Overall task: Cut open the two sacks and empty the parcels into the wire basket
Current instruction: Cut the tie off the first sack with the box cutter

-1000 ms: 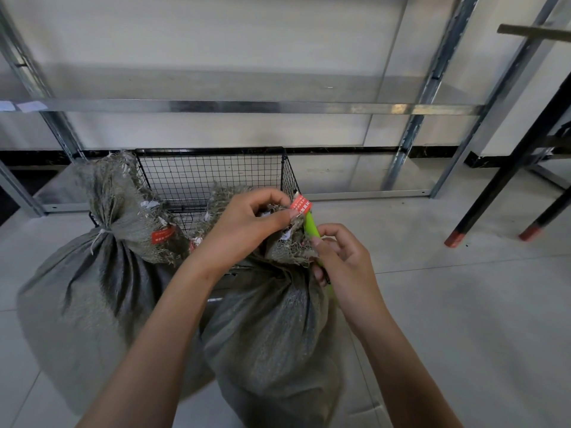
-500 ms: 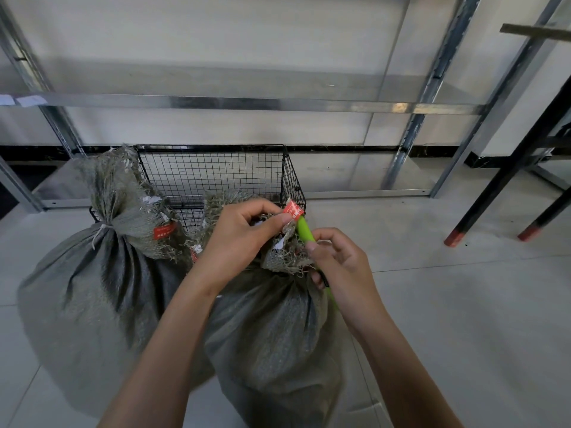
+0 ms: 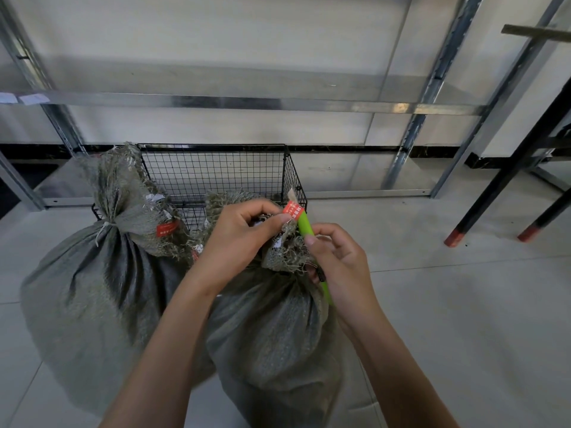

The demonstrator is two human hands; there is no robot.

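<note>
Left hand (image 3: pixel 244 233) has its grip pinching the frayed top and red tag (image 3: pixel 293 211) of the nearer sack (image 3: pixel 272 329). The right hand (image 3: pixel 336 261) has its grip curled round a green cutter (image 3: pixel 305 225) right beside the cinched neck. Both sacks sit on the floor (image 3: pixel 432 304) just in front of the wire basket (image 3: pixel 216 168), the other sack (image 3: pixel 92 288) by its left corner. I'd pull that top taut and slice only at the cinch, blade angled away from the left hand and whatever's inside.
</note>
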